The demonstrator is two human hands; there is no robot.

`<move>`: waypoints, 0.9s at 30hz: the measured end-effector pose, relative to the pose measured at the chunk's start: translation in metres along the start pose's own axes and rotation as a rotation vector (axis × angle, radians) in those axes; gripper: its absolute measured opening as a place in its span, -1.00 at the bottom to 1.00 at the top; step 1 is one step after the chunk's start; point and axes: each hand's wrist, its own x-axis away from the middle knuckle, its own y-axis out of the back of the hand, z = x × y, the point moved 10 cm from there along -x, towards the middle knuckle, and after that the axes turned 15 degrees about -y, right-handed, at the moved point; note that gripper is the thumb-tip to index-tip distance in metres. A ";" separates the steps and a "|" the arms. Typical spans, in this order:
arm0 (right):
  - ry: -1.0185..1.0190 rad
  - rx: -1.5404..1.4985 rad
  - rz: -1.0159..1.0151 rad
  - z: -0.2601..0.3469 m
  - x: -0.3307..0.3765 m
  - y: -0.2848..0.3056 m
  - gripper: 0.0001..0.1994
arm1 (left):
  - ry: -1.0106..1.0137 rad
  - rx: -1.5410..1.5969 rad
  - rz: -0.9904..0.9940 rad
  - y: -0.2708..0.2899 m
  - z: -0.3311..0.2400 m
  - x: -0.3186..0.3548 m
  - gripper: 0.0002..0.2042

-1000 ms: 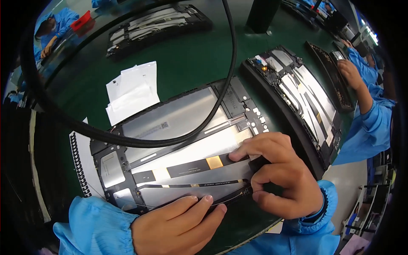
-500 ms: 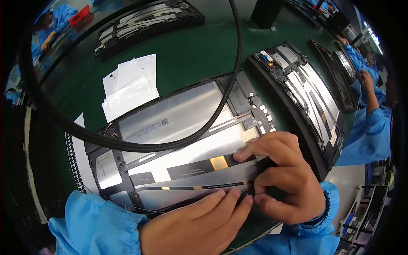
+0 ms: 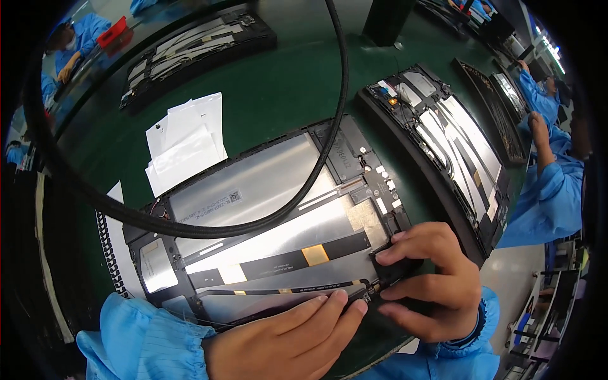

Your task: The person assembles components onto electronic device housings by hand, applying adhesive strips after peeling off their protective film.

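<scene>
An opened tablet [image 3: 253, 183] with silvery metal plates lies in front of me, its inside facing up. My left hand [image 3: 285, 342] rests over its near edge, fingers stretched and close together. At the lower right corner is my right hand [image 3: 437, 278], with its fingers bent and apart. One fingertip touches the dark end of a wide black flex cable [image 3: 285, 263]; the lower two are beside the end of a narrow black flex cable [image 3: 297, 290]. Whether they touch that end is hard to tell.
A thick black cable [image 3: 253, 229] loops above the tablet. Other opened tablets lie at right [image 3: 443, 139] and far left [image 3: 190, 50]. White paper sheets [image 3: 187, 142] and a spiral notebook [image 3: 117, 247] lie at left. A co-worker's blue sleeve [image 3: 551, 196] is at right.
My right hand's fingers have spread from a near pinch and shifted lower at the tablet's corner. My left hand stays along the near edge. The view has shifted slightly.
</scene>
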 end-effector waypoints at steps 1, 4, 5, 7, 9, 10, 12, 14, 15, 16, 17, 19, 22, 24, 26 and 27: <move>0.015 0.019 -0.012 0.001 0.001 -0.001 -0.78 | 0.001 0.002 0.003 0.000 -0.001 -0.001 -0.74; 0.047 0.057 -0.047 0.004 0.004 -0.002 -0.79 | 0.004 0.005 0.000 0.000 -0.002 0.000 -0.75; 0.064 0.076 -0.070 0.006 0.005 -0.002 -0.80 | 0.005 0.007 -0.006 0.000 -0.002 0.000 -0.76; 0.096 0.144 -0.095 0.014 0.007 -0.003 -0.83 | 0.007 0.004 -0.009 0.000 -0.002 0.002 -0.76; 0.126 0.214 -0.119 0.018 0.010 -0.006 -0.85 | 0.010 0.004 -0.012 0.001 0.000 0.003 -0.76; 0.194 0.335 -0.157 0.022 0.013 -0.008 -0.86 | 0.009 0.027 0.027 -0.002 0.001 0.002 -0.76; 0.236 0.521 -0.250 0.035 0.016 -0.014 -0.88 | 0.007 0.052 0.062 -0.005 0.004 0.002 -0.76; 0.275 0.553 -0.257 0.037 0.017 -0.015 -0.88 | -0.070 -0.003 0.125 -0.009 0.000 0.002 -0.75; 0.314 0.580 -0.264 0.040 0.020 -0.018 -0.87 | -0.074 -0.002 0.120 -0.007 0.000 0.002 -0.75; 0.321 0.582 -0.274 0.042 0.021 -0.018 -0.87 | -0.065 0.025 0.168 -0.009 0.001 0.001 -0.74; 0.326 0.592 -0.279 0.043 0.020 -0.018 -0.87 | -0.060 0.050 0.215 -0.010 0.001 -0.002 -0.74; 0.366 0.514 -0.240 0.053 0.025 -0.020 -0.75 | -0.297 -0.121 0.474 -0.007 -0.019 -0.012 -0.76; 0.335 0.487 -0.232 0.049 0.031 -0.026 -0.74 | -0.531 -0.219 0.719 -0.024 -0.031 -0.005 -0.77; 0.343 0.481 -0.224 0.047 0.034 -0.030 -0.75 | -0.502 -0.199 0.758 -0.030 -0.026 0.001 -0.73; 0.363 0.530 -0.232 0.038 0.037 -0.034 -0.80 | -0.513 -0.229 0.755 -0.028 -0.030 -0.001 -0.71; 0.372 0.498 -0.209 0.040 0.036 -0.035 -0.82 | -0.450 -0.269 0.769 -0.019 -0.033 0.001 -0.68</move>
